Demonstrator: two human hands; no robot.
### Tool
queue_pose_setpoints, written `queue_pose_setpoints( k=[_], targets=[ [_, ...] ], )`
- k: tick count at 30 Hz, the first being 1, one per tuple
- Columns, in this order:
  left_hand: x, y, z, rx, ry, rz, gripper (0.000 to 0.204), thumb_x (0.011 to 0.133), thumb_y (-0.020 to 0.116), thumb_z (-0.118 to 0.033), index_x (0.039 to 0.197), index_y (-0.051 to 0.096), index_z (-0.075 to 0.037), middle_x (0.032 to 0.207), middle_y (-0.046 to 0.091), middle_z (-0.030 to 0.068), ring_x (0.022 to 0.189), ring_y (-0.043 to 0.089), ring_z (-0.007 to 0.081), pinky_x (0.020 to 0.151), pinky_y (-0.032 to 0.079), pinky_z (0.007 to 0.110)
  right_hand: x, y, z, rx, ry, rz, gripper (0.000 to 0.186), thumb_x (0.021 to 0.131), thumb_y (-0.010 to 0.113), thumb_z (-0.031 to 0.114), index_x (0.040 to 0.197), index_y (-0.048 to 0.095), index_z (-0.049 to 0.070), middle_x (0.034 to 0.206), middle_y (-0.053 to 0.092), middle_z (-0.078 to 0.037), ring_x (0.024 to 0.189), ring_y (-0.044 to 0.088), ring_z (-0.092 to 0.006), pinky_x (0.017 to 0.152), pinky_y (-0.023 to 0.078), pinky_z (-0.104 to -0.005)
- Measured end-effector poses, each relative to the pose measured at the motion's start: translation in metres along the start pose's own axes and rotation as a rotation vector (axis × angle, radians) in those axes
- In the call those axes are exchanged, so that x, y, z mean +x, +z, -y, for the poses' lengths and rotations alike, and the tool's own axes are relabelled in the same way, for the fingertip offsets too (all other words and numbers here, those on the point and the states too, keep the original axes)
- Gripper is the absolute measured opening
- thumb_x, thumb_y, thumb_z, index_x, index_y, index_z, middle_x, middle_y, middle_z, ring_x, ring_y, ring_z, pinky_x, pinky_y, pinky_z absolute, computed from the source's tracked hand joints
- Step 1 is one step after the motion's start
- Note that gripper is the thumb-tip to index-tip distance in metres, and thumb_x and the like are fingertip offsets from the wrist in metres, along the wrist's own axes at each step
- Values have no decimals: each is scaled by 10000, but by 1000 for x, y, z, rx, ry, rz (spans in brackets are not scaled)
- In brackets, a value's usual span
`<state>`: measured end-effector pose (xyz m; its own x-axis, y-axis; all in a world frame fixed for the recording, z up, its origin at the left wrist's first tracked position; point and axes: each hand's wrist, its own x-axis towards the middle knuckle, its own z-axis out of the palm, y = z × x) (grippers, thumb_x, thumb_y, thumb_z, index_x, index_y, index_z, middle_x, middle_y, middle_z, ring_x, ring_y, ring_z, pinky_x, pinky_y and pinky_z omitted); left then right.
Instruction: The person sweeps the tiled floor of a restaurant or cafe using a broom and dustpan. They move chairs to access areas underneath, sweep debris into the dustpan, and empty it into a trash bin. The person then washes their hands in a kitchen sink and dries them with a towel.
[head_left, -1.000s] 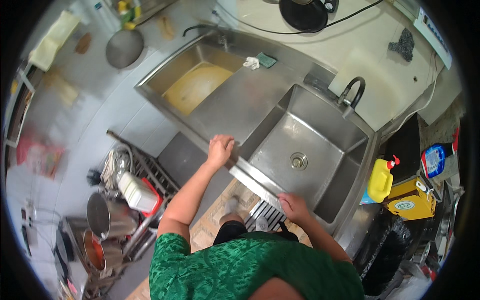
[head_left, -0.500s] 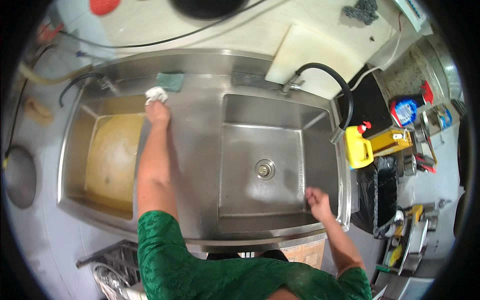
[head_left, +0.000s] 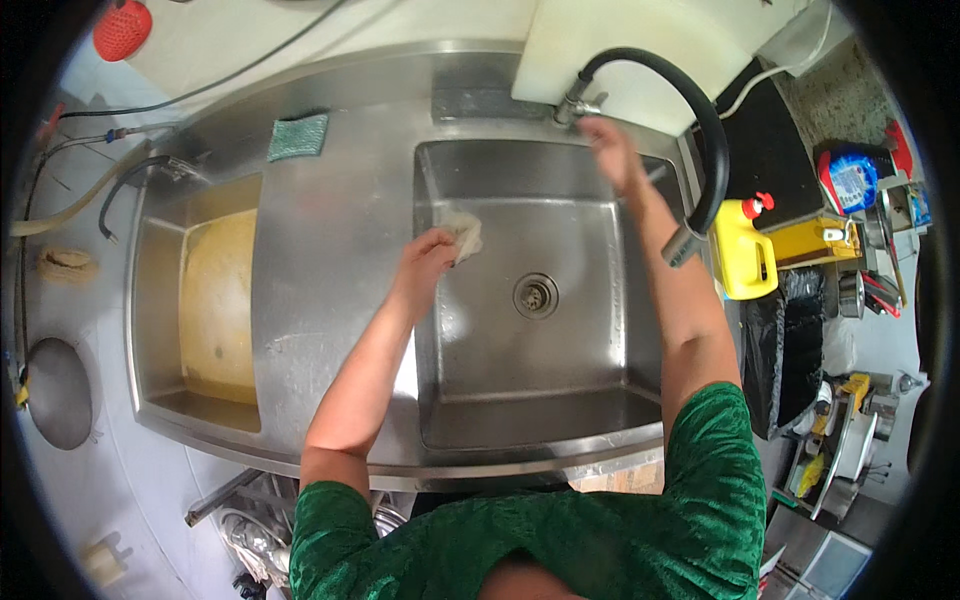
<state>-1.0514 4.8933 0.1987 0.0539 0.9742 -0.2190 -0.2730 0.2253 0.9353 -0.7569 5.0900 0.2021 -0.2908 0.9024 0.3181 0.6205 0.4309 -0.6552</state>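
A crumpled whitish cloth (head_left: pixel 464 236) is gripped in my left hand (head_left: pixel 428 262), whose fingers are closed on it over the left rim of the right-hand sink basin (head_left: pixel 500 350). My right hand (head_left: pixel 615 158) reaches to the back of that basin, just below the lever of the black-hosed faucet (head_left: pixel 572 108). Its fingers are smeared by motion, and I cannot tell whether they touch the lever. On the steel ledge behind the drainboard (head_left: pixel 335 270) lies a green scouring pad (head_left: pixel 298 137).
The left basin (head_left: pixel 160 300) holds cloudy yellowish water (head_left: pixel 220 300). Right of the sink stand a yellow jug (head_left: pixel 745 255) with a red cap and a bin lined with a black bag (head_left: pixel 790 340). A white board (head_left: pixel 620 40) leans behind the faucet, whose spout arches over the right basin.
My left hand has carried the cloth from beside the left basin to the right basin's edge. My right hand has moved from the near right rim up to the faucet. The view has shifted.
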Motion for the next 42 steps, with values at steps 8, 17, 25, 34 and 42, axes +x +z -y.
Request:
queue_pose_setpoints(
  k=[8,17,25,34,42],
  targets=[
    [-7,65,49,-137,-206,99,61,748,484,-9,721,532,-36,898,529,54,747,505,135,682,407,253,7,-18,-2,-80,-95,-374,630,680,580,-1,1264,343,-11,1232,421,-242,1195,365,-351,993,309,-362],
    [-1,99,69,-255,-259,-11,85,831,418,-21,784,484,-47,794,504,38,730,489,134,697,439,304,-21,-5,-13,-200,9,255,467,698,511,-21,1162,474,5,1150,523,-170,1028,534,-282,864,431,-339],
    [9,114,75,216,-11,33,78,858,462,-100,797,474,-53,734,480,-1,691,450,92,608,391,251,-175,25,49,676,372,591,394,713,614,96,1086,528,3,954,559,-98,881,527,-147,772,422,-272],
    [-31,104,53,790,-14,243,145,749,643,-108,865,590,-37,681,510,15,647,458,82,607,397,247,-230,-7,83,257,316,366,116,756,615,122,778,602,8,669,535,-24,670,499,-131,611,404,-268],
    [-57,42,119,194,-210,209,322,737,675,-203,1018,571,-85,1076,508,45,971,518,207,805,428,356,-230,-2,101,1009,621,-2,165,849,523,160,788,593,24,793,553,0,679,499,-111,606,411,-246]
  ],
)
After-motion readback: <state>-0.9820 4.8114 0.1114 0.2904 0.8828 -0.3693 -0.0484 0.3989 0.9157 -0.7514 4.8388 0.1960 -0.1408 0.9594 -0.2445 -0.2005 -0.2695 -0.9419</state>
